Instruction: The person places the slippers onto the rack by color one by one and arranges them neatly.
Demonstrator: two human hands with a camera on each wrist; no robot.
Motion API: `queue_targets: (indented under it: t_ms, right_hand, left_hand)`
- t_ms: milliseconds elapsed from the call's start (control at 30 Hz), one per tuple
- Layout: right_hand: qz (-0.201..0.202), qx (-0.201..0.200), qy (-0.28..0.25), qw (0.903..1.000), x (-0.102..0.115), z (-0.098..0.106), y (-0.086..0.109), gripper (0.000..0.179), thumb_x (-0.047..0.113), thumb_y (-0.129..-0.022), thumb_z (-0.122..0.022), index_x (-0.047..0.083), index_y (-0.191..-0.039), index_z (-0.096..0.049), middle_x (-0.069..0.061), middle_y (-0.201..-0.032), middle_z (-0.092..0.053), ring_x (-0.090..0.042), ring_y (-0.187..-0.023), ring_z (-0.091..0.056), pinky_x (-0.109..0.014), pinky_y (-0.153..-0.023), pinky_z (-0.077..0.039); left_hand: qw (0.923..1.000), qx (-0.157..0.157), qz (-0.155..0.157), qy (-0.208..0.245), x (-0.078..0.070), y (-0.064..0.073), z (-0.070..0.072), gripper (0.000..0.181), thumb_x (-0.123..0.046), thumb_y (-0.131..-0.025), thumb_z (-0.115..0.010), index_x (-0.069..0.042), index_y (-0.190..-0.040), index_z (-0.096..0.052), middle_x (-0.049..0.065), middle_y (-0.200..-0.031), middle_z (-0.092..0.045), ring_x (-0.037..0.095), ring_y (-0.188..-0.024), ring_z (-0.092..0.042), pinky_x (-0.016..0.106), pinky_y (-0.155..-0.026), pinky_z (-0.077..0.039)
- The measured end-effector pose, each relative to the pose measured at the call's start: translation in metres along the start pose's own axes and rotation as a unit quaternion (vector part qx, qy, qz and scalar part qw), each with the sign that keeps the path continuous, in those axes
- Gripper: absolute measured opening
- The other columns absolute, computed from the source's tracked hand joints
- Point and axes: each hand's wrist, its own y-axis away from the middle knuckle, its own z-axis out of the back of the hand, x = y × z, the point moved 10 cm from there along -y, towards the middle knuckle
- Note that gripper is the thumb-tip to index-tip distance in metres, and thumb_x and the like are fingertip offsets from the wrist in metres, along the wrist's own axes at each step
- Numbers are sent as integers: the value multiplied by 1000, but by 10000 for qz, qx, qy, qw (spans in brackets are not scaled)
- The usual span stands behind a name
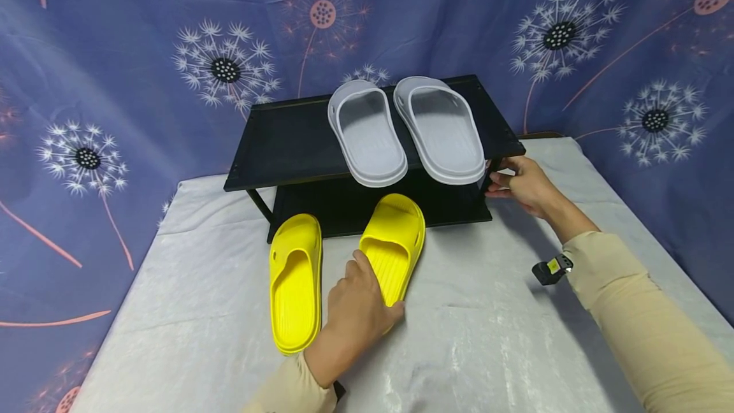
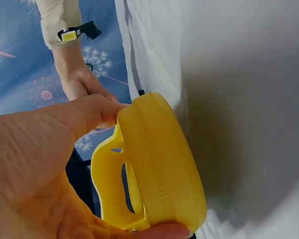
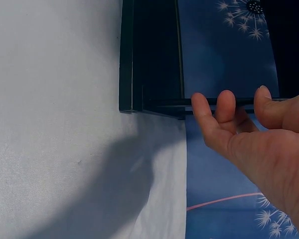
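My left hand (image 1: 358, 304) grips a yellow slipper (image 1: 398, 228) across its heel, thumb on one side and fingers on the other. In the left wrist view, the thick heel end of that slipper (image 2: 162, 164) faces the camera, raised off the cloth. To its left lies a matching yellow slipper (image 1: 296, 301), toe toward the rack. My right hand (image 1: 530, 187) is at the right end of a black two-tier shoe rack (image 1: 287, 139). Up close, its thumb and fingertips hold the rack's thin side post (image 3: 172, 102).
Two light grey slippers, a left one (image 1: 373, 136) and a right one (image 1: 447, 132), sit on the rack's top tier, heels over its front edge. The lower tier (image 1: 338, 209) is partly hidden. White cloth (image 1: 189, 311) covers the table; a blue flowered curtain (image 1: 390, 11) hangs behind.
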Motion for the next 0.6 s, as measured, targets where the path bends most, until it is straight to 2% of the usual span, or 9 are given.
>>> queue_targets:
  t_ms: [200, 300, 433, 600]
  right_hand:
    - [9, 6, -32, 10000, 1, 0, 0, 18, -11, -96, -42, 0, -110, -46, -17, -108, -42, -17, -75, -58, -36, -77, -61]
    - [8, 9, -36, 10000, 1, -1, 1, 18, -11, -96, -42, -2, -111, -45, -16, -107, -43, -18, -75, -58, -36, -78, -61]
    - [18, -11, -41, 10000, 1, 0, 1, 21, -11, -96, -42, 2, -111, -47, -9, -104, -44, -18, -75, -58, -36, -77, -61]
    - [5, -14, -46, 10000, 1, 0, 1, 21, -11, -96, -42, 2, -112, -46, -13, -106, -43, -17, -75, -58, -35, -77, -61]
  left_hand:
    - [9998, -108, -25, 151, -4, -8, 2, 103, -55, -69, -76, 7, -137, -29, 19, -106, -51, 29, -73, -58, 39, -67, -56]
    - [9996, -88, 12, 273, -6, -12, 1, 103, -54, -70, -76, 7, -138, -28, 19, -109, -51, 29, -76, -59, 40, -68, -56]
    - [9993, 4, 87, 361, -9, -19, 2, 105, -54, -71, -75, 7, -141, -25, 21, -120, -51, 31, -86, -61, 41, -76, -56]
    - [9991, 152, 197, 349, -13, -30, 3, 109, -56, -72, -73, 7, -144, -22, 20, -124, -50, 30, -94, -60, 42, -82, -56]
